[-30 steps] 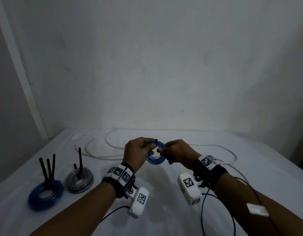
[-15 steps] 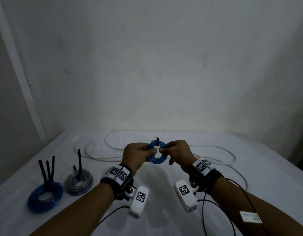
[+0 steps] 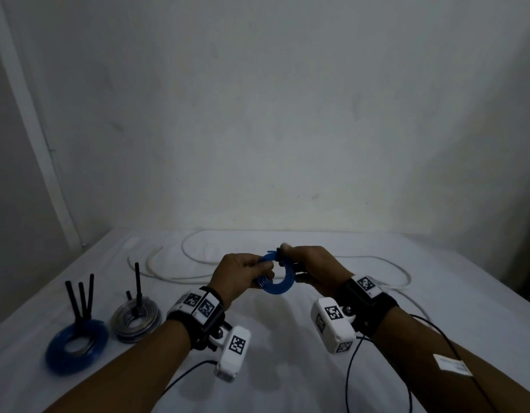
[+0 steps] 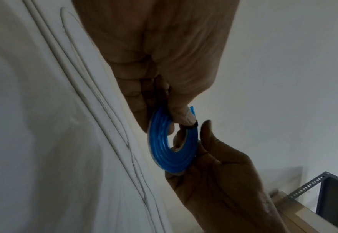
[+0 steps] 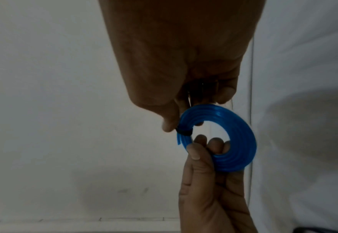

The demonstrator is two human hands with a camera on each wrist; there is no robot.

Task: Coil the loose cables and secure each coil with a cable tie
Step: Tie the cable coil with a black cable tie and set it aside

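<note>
Currently a small blue coil (image 3: 275, 275) is held up in the air above the white worktop (image 3: 287, 368), between both hands. The left hand (image 3: 237, 275) is curled on the coil's near-left rim, with thumb and fingertips pinching the turns. The right hand (image 3: 313, 268) is closed on the far-right rim, where a black cable tie (image 5: 184, 131) is wrapped round the turns; whether the tie's tail is pinched too cannot be told, as it is hidden by the fingers. Risk is judged as follows: the cut cable ends (image 5: 181, 141) stick out just past the tie, so if the tie is not cinched fully the outer turn could spring free and the coil could unwind. A slip of the left pinch could let the flat spiral fan out. Two finished coils, blue (image 3: 76, 344) and grey (image 3: 137, 321), are seen at the left with tie tails upright, and a loose white cable (image 3: 198, 257) is left uncoiled behind.
</note>
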